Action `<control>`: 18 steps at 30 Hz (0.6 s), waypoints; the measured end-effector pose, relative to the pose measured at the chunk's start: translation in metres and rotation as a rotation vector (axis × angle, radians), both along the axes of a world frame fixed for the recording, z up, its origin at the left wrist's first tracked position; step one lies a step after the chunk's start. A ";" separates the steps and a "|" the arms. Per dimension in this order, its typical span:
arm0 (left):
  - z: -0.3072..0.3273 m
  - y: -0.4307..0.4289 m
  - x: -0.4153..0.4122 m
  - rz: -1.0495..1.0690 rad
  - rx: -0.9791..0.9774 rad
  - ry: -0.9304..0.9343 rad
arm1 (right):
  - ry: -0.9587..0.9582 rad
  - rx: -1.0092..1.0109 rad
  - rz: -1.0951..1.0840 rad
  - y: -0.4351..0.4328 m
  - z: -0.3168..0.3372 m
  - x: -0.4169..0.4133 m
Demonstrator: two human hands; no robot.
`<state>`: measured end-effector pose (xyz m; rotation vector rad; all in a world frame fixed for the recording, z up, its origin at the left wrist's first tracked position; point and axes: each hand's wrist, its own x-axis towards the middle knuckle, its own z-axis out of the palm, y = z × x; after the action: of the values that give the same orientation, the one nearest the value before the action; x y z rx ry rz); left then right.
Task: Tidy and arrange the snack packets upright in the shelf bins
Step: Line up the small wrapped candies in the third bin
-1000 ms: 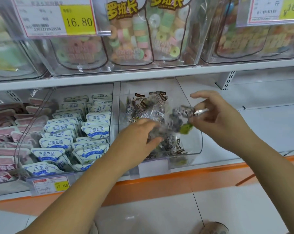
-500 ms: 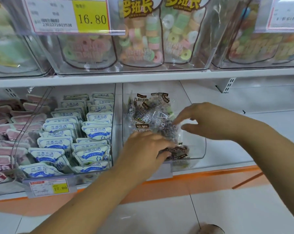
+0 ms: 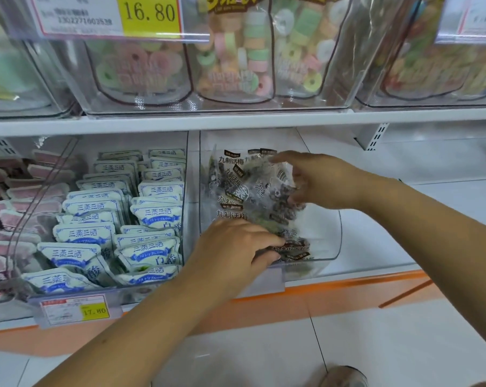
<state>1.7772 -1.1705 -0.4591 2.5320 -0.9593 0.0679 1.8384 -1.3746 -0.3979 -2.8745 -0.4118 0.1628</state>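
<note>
While the left hand is gripping the front packets, the right hand is holding the back packets. I think they are needing a gentle push upright next.

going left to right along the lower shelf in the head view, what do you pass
pink packets → blue-and-white packets → clear bin holding dark snack packets → bare white shelf
</note>
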 end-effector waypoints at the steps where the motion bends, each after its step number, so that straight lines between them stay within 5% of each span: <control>1: 0.000 0.000 0.000 -0.007 0.017 0.010 | -0.035 0.097 -0.025 -0.004 0.003 -0.005; 6: 0.004 -0.002 -0.003 0.034 -0.061 0.052 | -0.294 0.619 -0.212 -0.017 0.007 -0.036; 9: 0.007 -0.007 -0.003 0.232 -0.354 0.070 | -0.099 1.071 -0.263 -0.014 -0.003 -0.058; 12: 0.016 -0.003 0.002 0.202 -0.522 0.051 | 0.092 1.282 -0.300 -0.006 -0.012 -0.073; 14: 0.021 0.001 0.007 0.107 -0.453 0.023 | 0.160 1.279 -0.297 -0.001 -0.014 -0.077; 18: 0.026 0.005 0.007 0.144 -0.481 0.101 | 0.011 0.793 -0.183 0.001 -0.010 -0.085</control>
<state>1.7846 -1.1655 -0.4330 2.1304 -0.6284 0.1881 1.7538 -1.3732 -0.4082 -2.1092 -0.1519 -0.0205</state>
